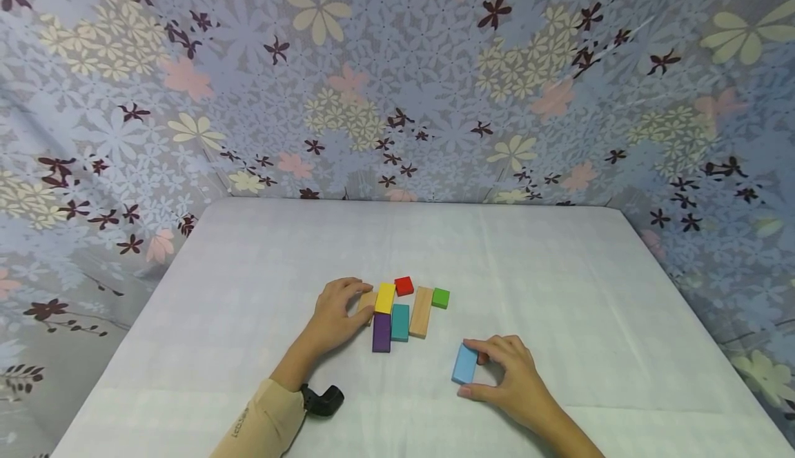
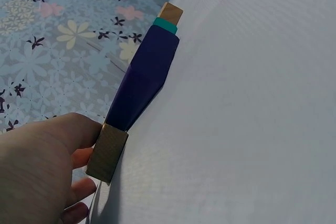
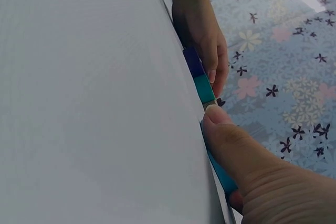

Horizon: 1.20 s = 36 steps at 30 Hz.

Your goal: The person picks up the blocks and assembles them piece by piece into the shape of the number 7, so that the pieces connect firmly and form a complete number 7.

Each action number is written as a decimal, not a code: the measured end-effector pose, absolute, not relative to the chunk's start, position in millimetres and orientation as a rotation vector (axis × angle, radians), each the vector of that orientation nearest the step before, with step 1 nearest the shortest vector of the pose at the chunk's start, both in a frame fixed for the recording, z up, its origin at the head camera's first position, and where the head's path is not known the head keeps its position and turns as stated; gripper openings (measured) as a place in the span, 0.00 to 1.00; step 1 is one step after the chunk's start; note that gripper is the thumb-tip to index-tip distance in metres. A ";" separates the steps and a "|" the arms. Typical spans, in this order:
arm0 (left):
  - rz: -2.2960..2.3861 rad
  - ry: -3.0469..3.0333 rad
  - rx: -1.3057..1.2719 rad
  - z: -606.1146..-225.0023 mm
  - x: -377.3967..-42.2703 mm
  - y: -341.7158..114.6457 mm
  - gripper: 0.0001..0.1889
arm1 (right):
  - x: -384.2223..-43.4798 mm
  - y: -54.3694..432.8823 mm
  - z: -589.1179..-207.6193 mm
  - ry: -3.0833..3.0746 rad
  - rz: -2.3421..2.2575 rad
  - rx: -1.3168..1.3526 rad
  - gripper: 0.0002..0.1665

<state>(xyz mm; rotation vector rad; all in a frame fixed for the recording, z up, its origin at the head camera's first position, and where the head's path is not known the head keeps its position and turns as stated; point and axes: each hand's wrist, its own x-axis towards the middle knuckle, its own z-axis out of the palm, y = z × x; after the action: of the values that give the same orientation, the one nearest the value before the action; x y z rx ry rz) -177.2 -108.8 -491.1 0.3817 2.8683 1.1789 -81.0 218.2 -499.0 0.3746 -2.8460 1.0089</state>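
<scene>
"One light-blue block (image 1: 464,363) in the R hand (image 1: 506,379). Tips on doing that well?"

"End-to-end pinch looks right: thumb at the near end, forefinger at the far one, fingers clamped on it. I'd press lightly & evenly so it doesn't twist out, and if it's to move, go straight up b4 going sideways."

"And the L hand (image 1: 338,310)?"

"Fingers & thumb closed on a small wooden block (image 2: 107,153), next to the yellow block (image 1: 386,298). Steady pressure only, no shove, or the purple block (image 1: 381,334) and the rest of the row could shift."

"Where's the blue one vs. the others?"

"Near side of the worktop (image 1: 559,272), to the right of the teal block (image 1: 400,323) and long wooden block (image 1: 421,312), well clear of both. Can't say for sure if it's flat down or a touch raised; R wrist view's too dim."

"How's it look?"

"Plain rectangular bar, longer than wide, straight edges, pale sky-blue on top, no marks visible. Approx. teal-ish in the darker wrist view."
</scene>
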 end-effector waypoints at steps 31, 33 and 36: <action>1.153 2.886 0.377 -490.3 -180.4 -106.9 0.20 | -81.1 217.7 -500.5 -2.831 0.992 0.394 0.41; 1.132 2.890 0.384 -489.9 -182.7 -104.4 0.21 | -81.0 217.6 -500.7 -2.824 0.994 0.397 0.41; 1.130 2.877 0.406 -487.9 -186.6 -98.5 0.21 | -81.4 218.3 -501.2 -2.819 0.992 0.396 0.41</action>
<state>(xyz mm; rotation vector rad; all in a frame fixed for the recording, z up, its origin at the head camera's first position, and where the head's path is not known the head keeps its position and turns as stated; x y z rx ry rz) -186.6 -98.5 -487.9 0.4064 2.8773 1.1298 -81.4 218.3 -501.2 0.3957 -2.8189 0.9920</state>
